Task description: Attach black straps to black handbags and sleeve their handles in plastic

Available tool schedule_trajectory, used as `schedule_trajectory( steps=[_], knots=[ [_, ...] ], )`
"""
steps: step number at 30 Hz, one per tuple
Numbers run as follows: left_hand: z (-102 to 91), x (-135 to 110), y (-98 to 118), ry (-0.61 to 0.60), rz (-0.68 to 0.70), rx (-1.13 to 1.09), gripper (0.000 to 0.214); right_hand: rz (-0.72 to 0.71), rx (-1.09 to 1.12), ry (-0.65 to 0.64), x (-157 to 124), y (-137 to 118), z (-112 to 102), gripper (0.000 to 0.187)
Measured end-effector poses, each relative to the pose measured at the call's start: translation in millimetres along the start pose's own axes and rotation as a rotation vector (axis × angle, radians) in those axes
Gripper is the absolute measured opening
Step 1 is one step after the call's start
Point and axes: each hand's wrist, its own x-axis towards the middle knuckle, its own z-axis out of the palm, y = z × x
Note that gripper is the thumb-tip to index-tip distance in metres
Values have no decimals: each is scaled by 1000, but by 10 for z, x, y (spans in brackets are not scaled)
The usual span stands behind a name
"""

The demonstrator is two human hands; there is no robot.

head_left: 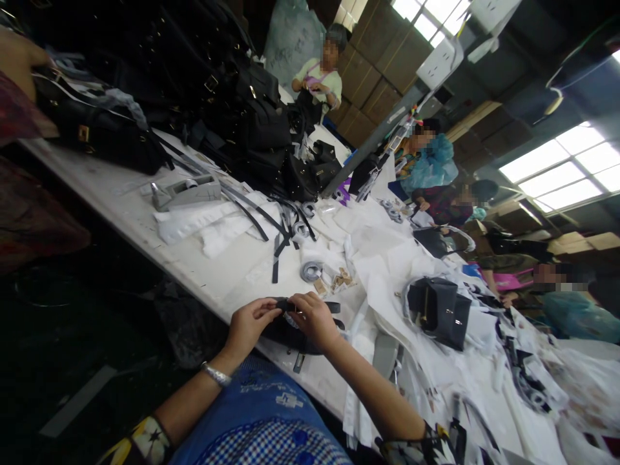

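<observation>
My left hand (249, 325) and my right hand (314, 316) meet at the near edge of the long white table (121, 213). Both pinch a black strap (281, 303) that runs between them, above a black bag part (290, 336) lying on the table edge. My left wrist wears a silver bracelet (216, 374). The strap's far end (333, 307) sticks out past my right hand.
A grey tape dispenser (181, 191) and loose black straps (271, 226) lie on white wrapping paper. Black handbags (252, 123) are heaped at the back left; another bag (438, 311) sits in paper to the right. Several other people work along the far side.
</observation>
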Motion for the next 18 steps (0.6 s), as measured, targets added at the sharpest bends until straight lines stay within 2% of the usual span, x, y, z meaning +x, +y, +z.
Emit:
schedule_trajectory(
  steps=[3, 10, 14, 18],
  knots=[
    [-4, 25, 16, -68, -126, -151, 38, -68, -31, -10, 8, -27, -3, 16],
    [-9, 36, 129, -46, -183, -132, 35, -111, -297, -95, 33, -83, -60, 12],
    [-44, 45, 143, -121, -308, -185, 39, -113, -290, -78, 12, -53, -43, 16],
    [-82, 90, 111, -146, -336, -178, 36, -117, -247, -98, 42, -40, -76, 22]
  ],
)
